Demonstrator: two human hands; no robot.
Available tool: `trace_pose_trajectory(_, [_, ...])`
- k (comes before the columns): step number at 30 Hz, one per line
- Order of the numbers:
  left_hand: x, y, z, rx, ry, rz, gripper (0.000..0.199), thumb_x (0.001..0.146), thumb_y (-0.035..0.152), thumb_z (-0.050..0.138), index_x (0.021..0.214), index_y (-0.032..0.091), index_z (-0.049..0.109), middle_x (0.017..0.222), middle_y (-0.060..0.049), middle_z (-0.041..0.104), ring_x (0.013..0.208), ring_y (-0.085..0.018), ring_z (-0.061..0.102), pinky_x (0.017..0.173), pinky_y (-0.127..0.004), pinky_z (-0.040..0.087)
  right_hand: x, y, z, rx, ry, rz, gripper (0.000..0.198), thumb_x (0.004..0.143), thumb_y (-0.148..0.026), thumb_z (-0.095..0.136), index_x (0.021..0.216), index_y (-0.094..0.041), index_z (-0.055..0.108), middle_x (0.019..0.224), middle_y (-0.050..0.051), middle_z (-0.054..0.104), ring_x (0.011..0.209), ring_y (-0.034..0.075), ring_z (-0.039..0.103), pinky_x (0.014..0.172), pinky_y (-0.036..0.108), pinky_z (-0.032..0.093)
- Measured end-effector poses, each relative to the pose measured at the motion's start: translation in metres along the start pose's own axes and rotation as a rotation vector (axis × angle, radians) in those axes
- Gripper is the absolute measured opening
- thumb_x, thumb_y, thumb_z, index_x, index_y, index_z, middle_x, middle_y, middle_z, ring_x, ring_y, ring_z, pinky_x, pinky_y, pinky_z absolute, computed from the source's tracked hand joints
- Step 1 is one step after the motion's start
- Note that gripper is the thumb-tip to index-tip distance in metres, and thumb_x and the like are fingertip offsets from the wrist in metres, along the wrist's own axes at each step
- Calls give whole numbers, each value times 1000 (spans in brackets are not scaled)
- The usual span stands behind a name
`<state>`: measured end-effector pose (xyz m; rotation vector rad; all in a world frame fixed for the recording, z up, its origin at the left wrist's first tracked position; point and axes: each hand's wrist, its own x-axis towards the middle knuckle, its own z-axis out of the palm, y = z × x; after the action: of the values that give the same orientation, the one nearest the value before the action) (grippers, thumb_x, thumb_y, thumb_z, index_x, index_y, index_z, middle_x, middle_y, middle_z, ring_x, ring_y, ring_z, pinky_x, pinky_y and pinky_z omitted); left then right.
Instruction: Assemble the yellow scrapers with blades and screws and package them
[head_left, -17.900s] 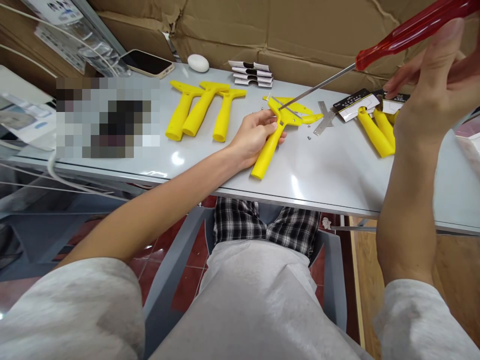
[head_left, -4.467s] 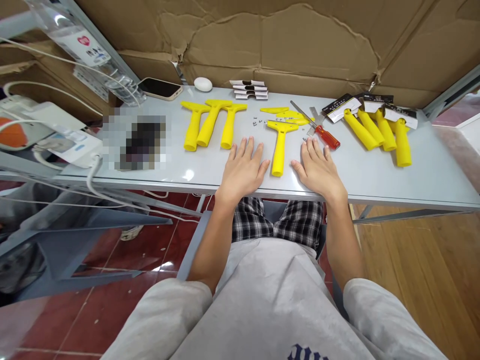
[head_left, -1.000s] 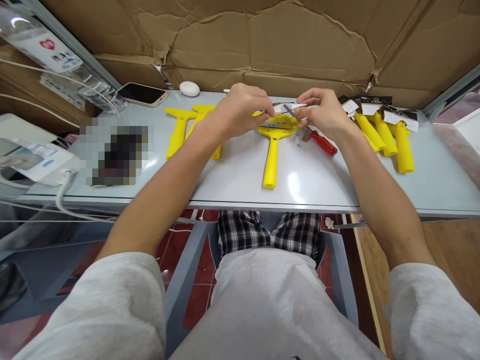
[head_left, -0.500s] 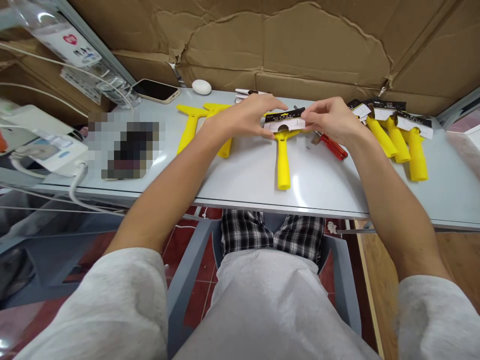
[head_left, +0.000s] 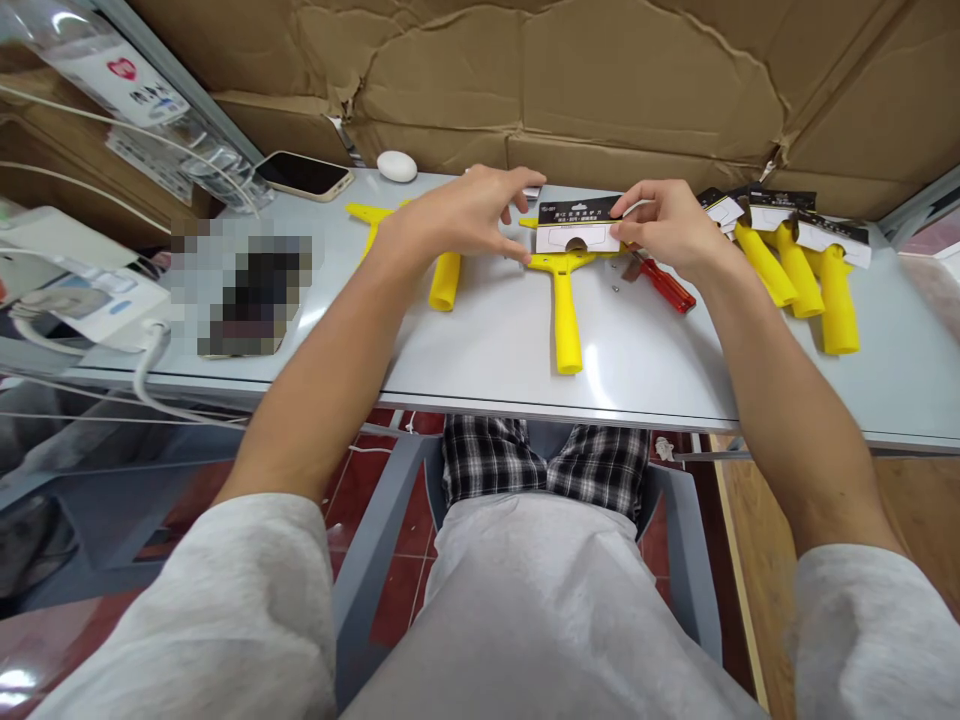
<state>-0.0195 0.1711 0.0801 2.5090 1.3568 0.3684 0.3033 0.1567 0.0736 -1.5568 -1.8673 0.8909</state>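
My right hand (head_left: pixel 660 222) pinches the right end of a black-and-white packaging card (head_left: pixel 576 222). The card rests against the head of a yellow scraper (head_left: pixel 568 315), whose handle points toward me on the table. To the left of the card, my left hand (head_left: pixel 480 212) has its thumb and fingers apart, the thumb tip near the scraper head's left end. Two more yellow scrapers lie behind and under my left arm; one handle (head_left: pixel 445 281) shows. A red-handled screwdriver (head_left: pixel 666 286) lies beneath my right hand, with small screws (head_left: pixel 616 288) beside it.
Several yellow scrapers with cards (head_left: pixel 836 300) lie at the right. On the left are a phone (head_left: pixel 306 176), a white oval case (head_left: pixel 397 166), a plastic bottle (head_left: pixel 150 100), a white device with cables (head_left: pixel 90 320) and a blurred-out object. Cardboard (head_left: pixel 600 90) stands behind the table (head_left: pixel 487 360).
The card has tilted up so its printed face shows more fully. My left hand has moved left, off the card, and its fingers are spread. My right hand still pinches the card.
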Motion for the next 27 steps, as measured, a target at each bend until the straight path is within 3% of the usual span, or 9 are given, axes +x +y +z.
trace_pose_trajectory(3, [1,-16,-3,46,40,-52,128,84,112,65,184,34,51,149,3,85,125,-28,63,114,-46,49,0,1,2,46,-5,-3,24,110,-20,77,133,-15,72,95,1,75,83,9,57,90,28,60])
trace_pose_trajectory(7, [11,-37,3,31,41,25,106,76,119,63,147,42,79,117,5,85,115,-27,54,100,-45,41,2,0,5,-72,152,-71,18,106,-8,80,124,-7,77,91,-1,77,86,5,63,103,27,56])
trace_pose_trajectory(11, [21,-48,16,52,22,97,103,78,120,62,135,38,86,112,3,82,112,-26,48,96,-44,36,3,-4,-1,-157,301,-155,12,102,-6,86,111,-11,80,99,1,82,94,6,71,108,27,57])
trace_pose_trajectory(15, [31,-52,28,46,20,171,97,82,111,71,144,38,86,121,2,85,114,-27,54,100,-43,38,-10,-12,-8,-15,239,-131,16,106,-5,82,121,-7,78,100,4,81,85,4,71,83,19,52])
trace_pose_trajectory(18, [34,-48,34,64,8,210,90,85,104,74,144,37,86,121,1,88,110,-27,54,100,-43,42,-29,-16,-6,-34,223,-71,22,110,-7,79,131,-4,74,103,6,82,81,1,65,81,18,47])
trace_pose_trajectory(22, [30,-27,31,159,-49,198,53,99,75,74,127,33,92,104,-2,86,98,-26,54,90,-43,47,-55,-11,1,43,97,17,37,113,-6,71,149,-12,65,87,-1,78,68,3,57,68,19,39])
trace_pose_trajectory(24, [27,-16,28,195,-80,171,42,99,59,72,119,31,96,98,-5,85,93,-28,60,87,-45,49,-66,-6,5,95,22,31,41,110,-8,74,148,-17,62,77,-3,72,65,7,55,64,21,38])
trace_pose_trajectory(27, [27,-11,26,159,-100,171,40,96,49,71,119,32,98,96,-6,86,96,-32,72,89,-46,50,-80,2,10,152,-55,-5,46,103,-20,87,140,-22,61,73,-5,65,60,10,53,60,24,40])
